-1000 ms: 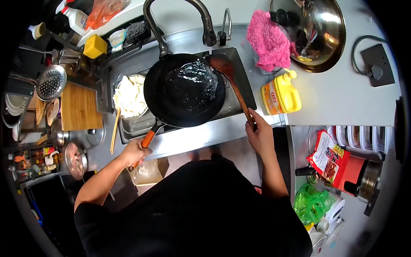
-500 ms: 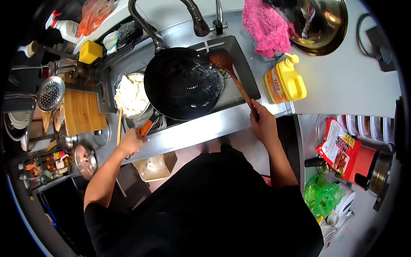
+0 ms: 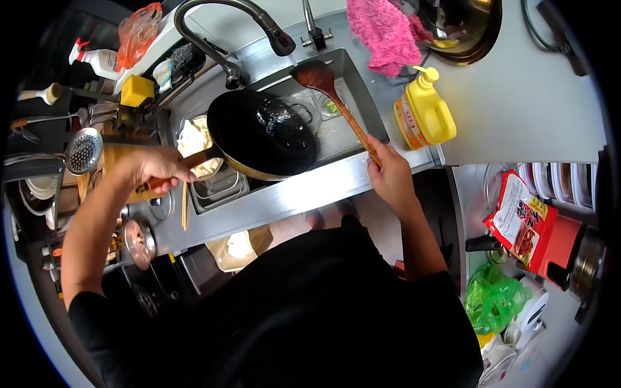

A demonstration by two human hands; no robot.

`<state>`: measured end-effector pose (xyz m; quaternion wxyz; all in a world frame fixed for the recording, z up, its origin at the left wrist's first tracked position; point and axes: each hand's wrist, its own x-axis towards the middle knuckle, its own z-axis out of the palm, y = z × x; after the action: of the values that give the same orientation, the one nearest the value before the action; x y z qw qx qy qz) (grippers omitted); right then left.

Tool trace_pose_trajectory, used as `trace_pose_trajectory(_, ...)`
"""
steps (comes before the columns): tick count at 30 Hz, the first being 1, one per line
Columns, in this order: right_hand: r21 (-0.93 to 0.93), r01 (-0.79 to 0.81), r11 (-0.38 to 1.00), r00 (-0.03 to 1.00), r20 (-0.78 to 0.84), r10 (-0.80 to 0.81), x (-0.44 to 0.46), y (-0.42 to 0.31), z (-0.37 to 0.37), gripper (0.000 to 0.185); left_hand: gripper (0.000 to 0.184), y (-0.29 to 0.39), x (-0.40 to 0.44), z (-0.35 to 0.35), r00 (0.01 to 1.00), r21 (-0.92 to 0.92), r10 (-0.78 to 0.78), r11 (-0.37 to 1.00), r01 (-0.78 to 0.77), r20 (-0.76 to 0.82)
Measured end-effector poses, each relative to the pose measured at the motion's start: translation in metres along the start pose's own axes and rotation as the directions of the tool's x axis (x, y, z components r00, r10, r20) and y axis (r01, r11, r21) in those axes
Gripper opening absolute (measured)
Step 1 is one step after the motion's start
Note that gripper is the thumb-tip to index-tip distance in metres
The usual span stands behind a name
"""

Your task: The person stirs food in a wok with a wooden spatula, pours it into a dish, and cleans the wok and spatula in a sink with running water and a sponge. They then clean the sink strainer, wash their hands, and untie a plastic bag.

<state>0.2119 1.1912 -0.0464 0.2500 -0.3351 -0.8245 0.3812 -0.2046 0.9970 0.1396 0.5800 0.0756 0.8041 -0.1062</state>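
head: wok handle point(image 3: 203, 157) part-behind left hand point(image 3: 157, 167)

The wok point(image 3: 275, 139) looks glossy black metal, the spatula point(image 3: 344, 113) smooth wood, the towel point(image 3: 383, 37) rough cloth.

pale countertop point(image 3: 537, 123), shiny steel counter edge point(image 3: 278, 205), greyish floor point(image 3: 380, 238)

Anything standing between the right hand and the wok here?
Nothing visible blocks it: between the right hand and the wok lies only the sink. The wooden spatula in that hand angles past the wok toward the faucet.
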Motion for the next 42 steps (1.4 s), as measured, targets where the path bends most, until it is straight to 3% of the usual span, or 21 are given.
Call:
trace_pose_trajectory(3, -0.030, 0.058, 0.998, 0.998, -0.036, -0.059, 0.004, 0.008, -0.007, 0.048, 0.032, 0.041, -0.031, -0.015, 0.999, 0.170, -0.004, 0.985, -0.002, 0.031)
trace_pose_trajectory(7, -0.093, 0.029, 0.995, 0.998, 0.050, -0.025, 0.010, 0.011, -0.018, 0.048, 0.032, 0.082, -0.038, -0.040, 0.993, 0.413, -0.118, 0.905, 0.105, 0.006)
trace_pose_trajectory(9, -0.144, 0.013, 0.989, 0.994, 0.110, 0.003, 0.014, 0.007, -0.024, 0.047, 0.036, 0.101, -0.031, -0.057, 0.969, 0.537, -0.248, 0.817, 0.210, -0.001)
trace_pose_trajectory(13, -0.255, 0.071, 0.964, 0.989, 0.145, -0.034, 0.011, 0.009, -0.023, 0.046, 0.033, 0.131, -0.024, -0.070, 0.940, 0.624, -0.340, 0.742, 0.244, 0.037)
trace_pose_trajectory(21, -0.266, 0.029, 0.963, 0.978, 0.209, 0.028, 0.007, 0.010, -0.019, 0.045, 0.027, 0.150, -0.022, -0.078, 0.906, 0.594, -0.423, 0.729, 0.340, 0.000)
trace_pose_trajectory(27, -0.299, 0.038, 0.953, 0.981, 0.195, 0.022, 0.009, -0.001, -0.020, 0.044, 0.032, 0.119, -0.009, -0.095, 0.903, 0.523, -0.412, 0.799, 0.296, 0.120)
trace_pose_trajectory(30, -0.307, 0.062, 0.950, 0.980, 0.200, 0.001, 0.016, -0.020, -0.030, 0.045, 0.034, 0.058, -0.020, -0.072, 0.984, 0.394, -0.142, 0.915, 0.091, 0.103)
trace_pose_trajectory(33, -0.276, 0.041, 0.960, 0.976, 0.217, 0.020, 0.020, -0.045, -0.044, 0.039, 0.035, -0.003, -0.008, -0.026, 0.994, 0.193, 0.088, 0.976, -0.099, 0.064)
trace_pose_trajectory(35, -0.225, 0.007, 0.974, 0.973, 0.225, 0.045, 0.019, -0.056, -0.050, 0.036, 0.033, -0.029, 0.000, 0.018, 0.990, 0.051, 0.137, 0.990, -0.135, -0.044)
trace_pose_trajectory(39, -0.222, -0.035, 0.975, 0.968, 0.233, 0.087, 0.016, -0.060, -0.047, 0.035, 0.040, -0.081, 0.059, 0.087, 0.907, -0.113, 0.390, 0.906, -0.409, -0.159)
trace_pose_trajectory(42, -0.349, 0.135, 0.928, 0.954, 0.298, -0.027, 0.030, -0.067, -0.042, 0.037, 0.050, -0.103, 0.111, 0.126, 0.836, -0.112, 0.500, 0.839, -0.532, -0.227)
